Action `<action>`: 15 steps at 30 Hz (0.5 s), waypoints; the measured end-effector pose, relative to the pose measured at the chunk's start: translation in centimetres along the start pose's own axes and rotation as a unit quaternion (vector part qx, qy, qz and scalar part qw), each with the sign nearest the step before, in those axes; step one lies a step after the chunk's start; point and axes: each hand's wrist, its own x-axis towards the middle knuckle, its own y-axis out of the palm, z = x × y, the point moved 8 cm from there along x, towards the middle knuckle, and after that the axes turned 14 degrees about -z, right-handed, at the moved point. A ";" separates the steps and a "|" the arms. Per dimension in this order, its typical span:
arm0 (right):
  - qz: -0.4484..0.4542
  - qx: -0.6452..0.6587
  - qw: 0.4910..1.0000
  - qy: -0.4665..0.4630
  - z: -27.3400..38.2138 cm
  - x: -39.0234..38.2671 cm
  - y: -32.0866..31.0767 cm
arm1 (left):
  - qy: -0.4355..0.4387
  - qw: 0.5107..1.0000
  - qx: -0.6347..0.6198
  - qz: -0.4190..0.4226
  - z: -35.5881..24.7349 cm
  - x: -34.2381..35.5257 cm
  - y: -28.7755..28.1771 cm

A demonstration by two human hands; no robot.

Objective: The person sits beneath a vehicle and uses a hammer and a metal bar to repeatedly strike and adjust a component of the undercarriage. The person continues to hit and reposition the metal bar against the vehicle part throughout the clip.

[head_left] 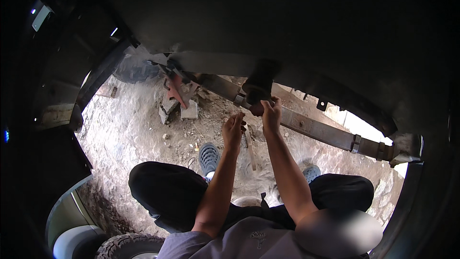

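My right hand point(270, 115) is raised at the underside of a black cylindrical part point(257, 86), fingers curled at its lower end beside a long metal leaf spring point(316, 132) with clamps. What those fingers hold, if anything, is hidden. Lower and to the left, my left hand point(235, 129) has its fingers bent together, apart from the right; I cannot make out anything in them. A thin stick-like item point(251, 156) shows on the ground beneath, between my forearms.
Dark vehicle body panels point(201, 19) surround me above and at both sides. A red metal stand point(176, 91) and concrete blocks point(189, 110) are beyond my hands on rough ground point(105, 144). A tyre point(120, 244) is at lower left; my knees and shoes frame the bottom.
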 end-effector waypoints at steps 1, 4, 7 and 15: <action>0.012 -0.037 0.999 -0.006 -0.2 -0.1 0.2 | -0.013 1.000 0.006 0.000 -0.1 -0.2 0.0; 0.072 -0.095 0.993 0.011 -1.2 0.6 0.5 | -0.036 0.999 0.013 0.022 -0.4 -0.9 1.3; 0.093 -0.198 0.975 -0.037 1.0 -1.3 1.3 | -0.009 0.999 0.020 0.036 -0.2 -0.8 1.2; 0.130 -0.387 0.899 -0.159 5.5 -3.7 2.3 | 0.045 0.998 -0.003 -0.036 -0.2 0.4 0.3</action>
